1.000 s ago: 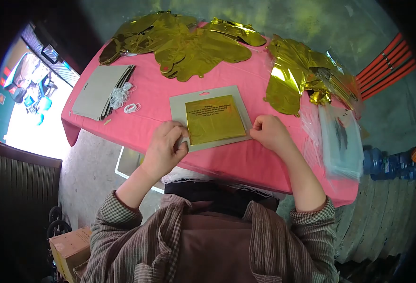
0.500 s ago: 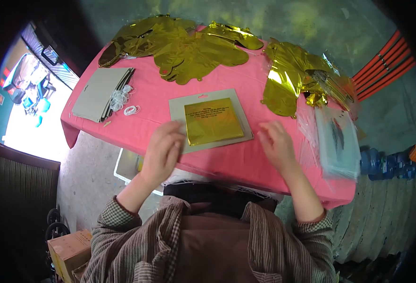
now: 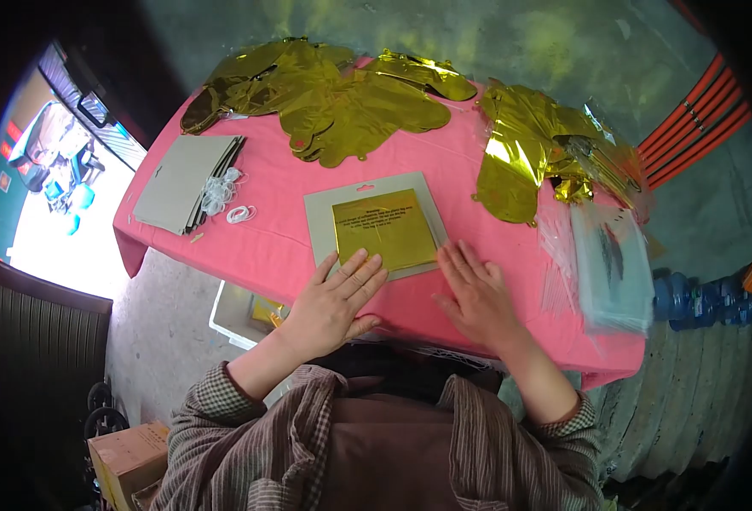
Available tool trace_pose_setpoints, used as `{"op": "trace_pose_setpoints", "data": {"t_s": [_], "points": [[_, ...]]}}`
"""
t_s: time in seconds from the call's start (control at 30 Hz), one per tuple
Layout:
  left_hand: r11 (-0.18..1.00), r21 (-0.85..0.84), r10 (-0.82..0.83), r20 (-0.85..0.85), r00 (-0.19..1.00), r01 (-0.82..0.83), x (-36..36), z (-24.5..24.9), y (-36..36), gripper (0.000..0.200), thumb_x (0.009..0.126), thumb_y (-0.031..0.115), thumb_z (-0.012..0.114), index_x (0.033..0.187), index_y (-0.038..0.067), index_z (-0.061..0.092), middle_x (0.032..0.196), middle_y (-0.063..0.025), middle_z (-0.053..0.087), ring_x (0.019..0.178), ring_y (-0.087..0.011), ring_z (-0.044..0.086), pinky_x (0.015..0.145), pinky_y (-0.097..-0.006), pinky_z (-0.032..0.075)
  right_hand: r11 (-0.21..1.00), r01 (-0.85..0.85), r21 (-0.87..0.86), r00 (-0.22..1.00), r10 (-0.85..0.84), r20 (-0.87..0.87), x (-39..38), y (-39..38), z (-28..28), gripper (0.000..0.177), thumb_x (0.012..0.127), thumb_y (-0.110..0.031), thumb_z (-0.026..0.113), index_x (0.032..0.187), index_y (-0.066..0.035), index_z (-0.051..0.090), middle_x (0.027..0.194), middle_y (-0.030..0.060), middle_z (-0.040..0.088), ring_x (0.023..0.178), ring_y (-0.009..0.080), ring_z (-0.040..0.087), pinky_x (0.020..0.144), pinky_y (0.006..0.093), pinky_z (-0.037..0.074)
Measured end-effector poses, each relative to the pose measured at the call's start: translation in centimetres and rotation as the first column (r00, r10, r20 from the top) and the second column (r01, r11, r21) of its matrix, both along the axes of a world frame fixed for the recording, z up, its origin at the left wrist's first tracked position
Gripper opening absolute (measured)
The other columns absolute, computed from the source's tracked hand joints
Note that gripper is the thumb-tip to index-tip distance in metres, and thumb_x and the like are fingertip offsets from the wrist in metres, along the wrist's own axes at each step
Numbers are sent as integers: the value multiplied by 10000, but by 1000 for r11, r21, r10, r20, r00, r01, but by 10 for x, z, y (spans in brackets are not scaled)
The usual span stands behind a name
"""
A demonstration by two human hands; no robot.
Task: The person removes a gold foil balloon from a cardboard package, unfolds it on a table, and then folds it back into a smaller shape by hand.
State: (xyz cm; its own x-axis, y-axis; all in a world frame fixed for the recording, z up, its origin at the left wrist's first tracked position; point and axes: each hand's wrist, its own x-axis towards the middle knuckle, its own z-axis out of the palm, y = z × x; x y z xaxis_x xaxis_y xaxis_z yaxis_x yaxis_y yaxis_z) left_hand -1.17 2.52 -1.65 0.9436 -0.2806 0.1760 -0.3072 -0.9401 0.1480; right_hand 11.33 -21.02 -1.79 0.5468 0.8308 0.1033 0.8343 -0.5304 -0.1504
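A folded gold foil packet [image 3: 383, 228] with black printed text lies on a grey cardboard backing card [image 3: 320, 207], which has a hang slot at its far edge. My left hand [image 3: 335, 300] lies flat with fingers stretched out, its fingertips over the packet's near left edge. My right hand [image 3: 475, 291] is open too, its fingertips at the near right corner of the card and packet. Neither hand grips anything. The near edge of the card is partly hidden by my left hand.
Gold foil balloons [image 3: 367, 111] are heaped along the far side of the pink tablecloth [image 3: 265, 187], with more foil [image 3: 512, 145] at the right. Grey cards [image 3: 184, 183] and white string [image 3: 220, 192] lie left. Clear plastic bags [image 3: 610, 277] are stacked right; a white bin [image 3: 231, 315] stands below.
Both hands have come down. My left hand has turned flat and moved right onto the packet's near edge, and my right hand has moved left to the card's corner with its fingers straightened.
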Motion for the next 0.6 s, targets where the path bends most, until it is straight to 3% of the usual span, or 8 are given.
{"op": "trace_pose_setpoints", "data": {"t_s": [0.27, 0.37, 0.43, 0.47, 0.53, 0.57, 0.6], "points": [[1000, -8, 8, 4, 1000, -8, -6, 1, 0, 683, 813, 417, 608, 1367, 72, 405, 1428, -111, 385, 1357, -262, 305, 1110, -482, 205, 998, 27, -64, 999, -29, -35, -1, -9, 7, 684, 903, -426, 496, 1386, 28, 327, 1461, 198, 303, 1366, 292, 275, 985, 448, 288], [996, -85, -30, -14, 999, 29, -14, 0, 8, 697, 800, 351, 624, 1380, 49, 383, 1428, -142, 377, 1355, -287, 310, 1116, -480, 195, 998, -2, -63, 998, -2, -58, -10, -13, 10, 688, 901, -425, 503, 1389, 26, 324, 1464, 199, 296, 1373, 300, 261, 1017, 455, 264], [961, -276, -31, -7, 1000, 28, -24, -1, 15, 642, 817, 281, 613, 1366, 32, 396, 1400, -154, 416, 1337, -308, 343, 1104, -487, 227, 999, -19, -51, 998, 16, -68, -16, -17, 8, 690, 899, -423, 507, 1390, 25, 321, 1467, 195, 292, 1378, 304, 251, 1040, 457, 247], [961, -275, -34, -6, 999, 31, -29, -1, 17, 642, 817, 281, 613, 1366, 32, 396, 1400, -154, 416, 1337, -308, 343, 1104, -487, 227, 997, -74, -28, 994, 71, -79, -20, -19, 7, 687, 899, -417, 509, 1391, 24, 321, 1468, 191, 291, 1382, 308, 240, 1069, 461, 215], [914, -405, 47, 103, 994, -1, -41, -1, 20, 507, 786, 157, 651, 1253, 24, 509, 1289, -178, 514, 1229, -305, 470, 1034, -456, 344, 992, -125, -3, 989, 125, -78, -23, -20, 7, 683, 898, -411, 511, 1391, 22, 320, 1470, 187, 290, 1387, 312, 230, 1098, 466, 182], [915, -404, 43, 107, 993, 4, -47, -4, 23, 507, 786, 157, 651, 1253, 24, 509, 1289, -178, 514, 1229, -305, 470, 1034, -456, 344, 990, -140, 9, 986, 140, -85, -25, -20, 7, 679, 897, -408, 512, 1389, 21, 325, 1469, 184, 293, 1386, 314, 231, 1110, 469, 165], [872, -487, 146, 179, 973, -42, -55, -7, 25, 432, 778, 112, 649, 1185, 18, 542, 1193, -174, 561, 1119, -299, 528, 959, -430, 397, 988, -154, 22, 983, 156, -94, -26, -20, 7, 675, 896, -405, 513, 1387, 20, 329, 1468, 181, 296, 1386, 316, 232, 1123, 472, 147]]}}
